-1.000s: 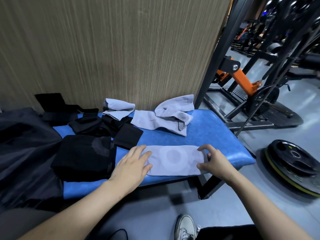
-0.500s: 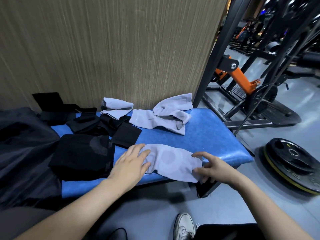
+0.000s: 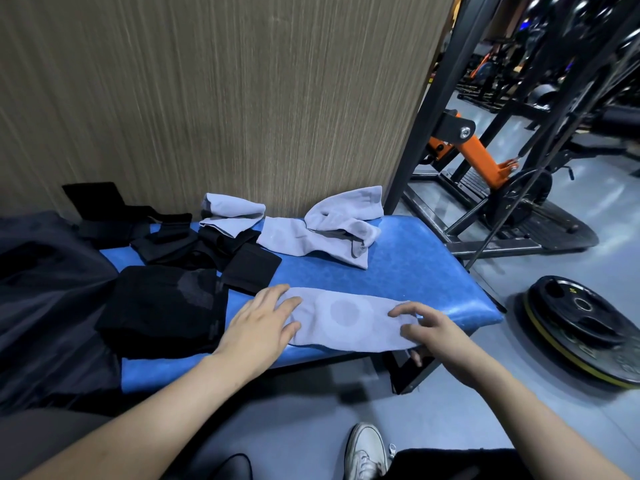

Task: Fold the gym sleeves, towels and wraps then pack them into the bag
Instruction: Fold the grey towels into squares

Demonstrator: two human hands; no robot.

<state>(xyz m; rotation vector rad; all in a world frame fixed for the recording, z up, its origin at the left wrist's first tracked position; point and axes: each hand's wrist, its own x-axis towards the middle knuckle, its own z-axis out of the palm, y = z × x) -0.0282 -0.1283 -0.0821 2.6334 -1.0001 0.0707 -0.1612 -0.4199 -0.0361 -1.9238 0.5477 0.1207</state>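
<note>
Blue padding of the gym bench (image 3: 415, 265) fills my view, set against a wood-grain wall. Across its near edge I have a grey knee sleeve (image 3: 349, 318) laid flat. My left hand (image 3: 258, 327) rests palm-down on its left end, fingers straight and slightly spread. My right hand (image 3: 427, 332) sits at the right end, fingers curled over the top with the thumb tucked beneath the hem, pinching it. Folded black sleeves (image 3: 162, 310) lie just left; loose grey sleeves (image 3: 325, 226) sit further back.

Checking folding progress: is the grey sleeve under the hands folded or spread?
Spread: the grey sleeve lies flat at full length, left hand pressing one end, right hand gripping the other.
</note>
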